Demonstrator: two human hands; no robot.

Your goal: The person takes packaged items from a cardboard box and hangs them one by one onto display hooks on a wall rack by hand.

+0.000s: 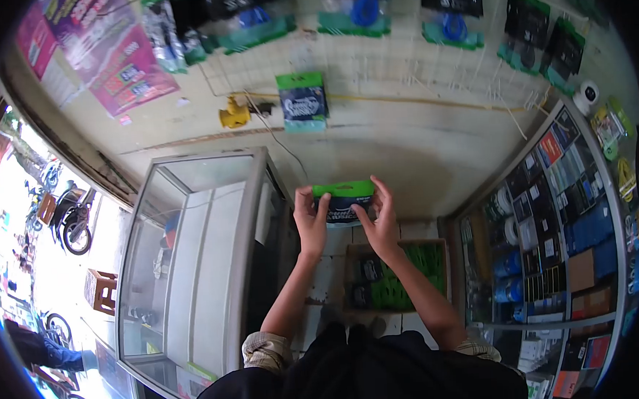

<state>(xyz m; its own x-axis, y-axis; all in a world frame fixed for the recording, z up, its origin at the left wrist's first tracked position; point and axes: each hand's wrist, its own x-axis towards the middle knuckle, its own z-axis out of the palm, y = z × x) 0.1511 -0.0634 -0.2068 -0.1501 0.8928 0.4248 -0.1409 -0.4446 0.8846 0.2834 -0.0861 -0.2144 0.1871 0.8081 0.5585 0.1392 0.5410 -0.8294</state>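
Observation:
Between my two hands I hold a small packet (343, 191) upright, with a green top strip and a dark front with white lettering. My left hand (310, 221) grips its left edge, thumb on the front. My right hand (379, 214) pinches the right edge in the same way. Below, on the tiled floor, stands a cardboard box (347, 270) with several green and dark packets in it. A similar packet (303, 103) hangs on the wall ahead, beside a yellow plug adapter (234, 113).
A glass display case (200, 256) stands at my left, with the open street side beyond it. Another glass case (544, 216) full of small boxed goods is at my right. Hanging packets (450, 12) line the upper wall above wire hooks (443, 74).

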